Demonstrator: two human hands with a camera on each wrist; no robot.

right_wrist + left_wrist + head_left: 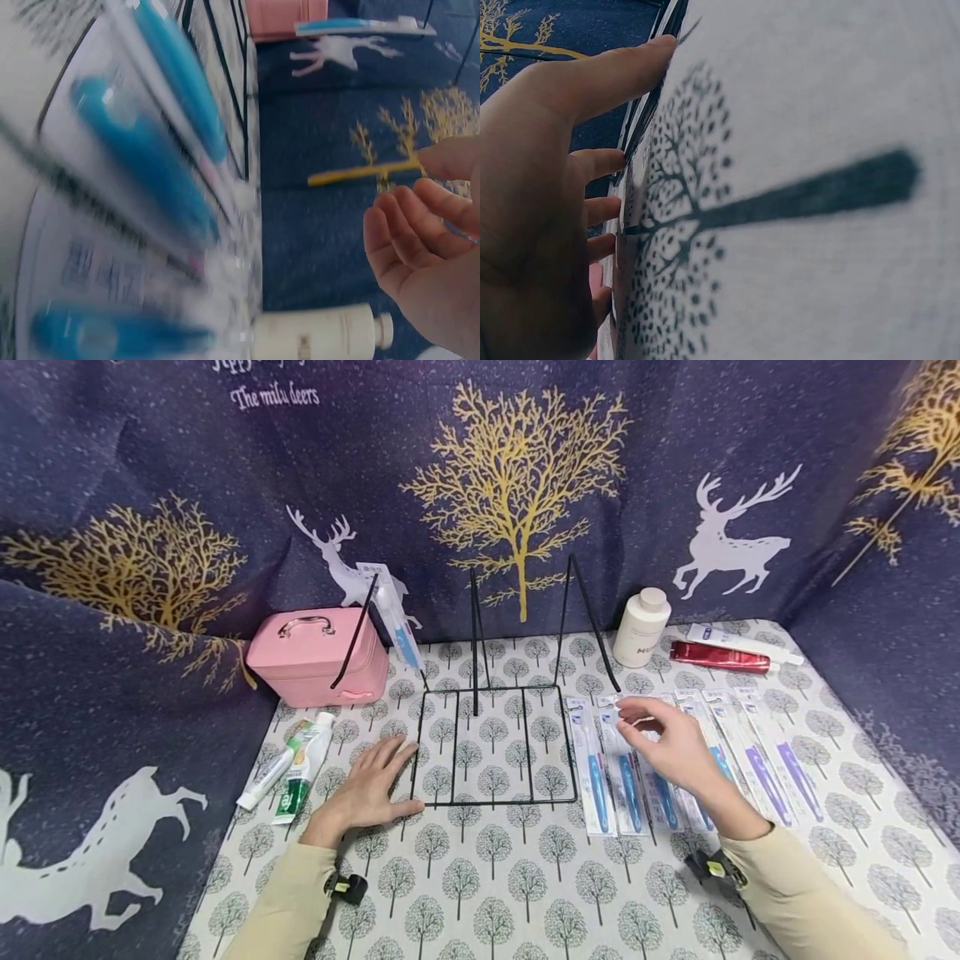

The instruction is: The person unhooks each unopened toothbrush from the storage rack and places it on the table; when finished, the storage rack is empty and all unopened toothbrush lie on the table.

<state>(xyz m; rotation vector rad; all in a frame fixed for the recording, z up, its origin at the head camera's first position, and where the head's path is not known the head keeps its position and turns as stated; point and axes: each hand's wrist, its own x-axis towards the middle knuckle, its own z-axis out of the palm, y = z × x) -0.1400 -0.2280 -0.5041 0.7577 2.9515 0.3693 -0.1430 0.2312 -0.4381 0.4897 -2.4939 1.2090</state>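
Observation:
My left hand (367,787) lies with spread fingers at the left side of a black wire rack (495,804), its fingertips and thumb right at the base wire. On the rack's left arm hangs a packaged blue toothbrush (396,617), tilted. Above a row of packaged toothbrushes (597,789) on the right, my right hand (671,750) hovers with loosely bent fingers and nothing between them. Blue brushes fill the left part of that row, purple brushes (765,781) the right. In the right wrist view the curled fingertips are apart from the packs.
Behind the rack's left side stands a pink case (318,652). Toothpaste tubes (300,772) lie at the left. At the back right are a white bottle (642,628), a red tube (720,657) and a white tube (742,643). A dark deer-print cloth (360,460) hangs behind.

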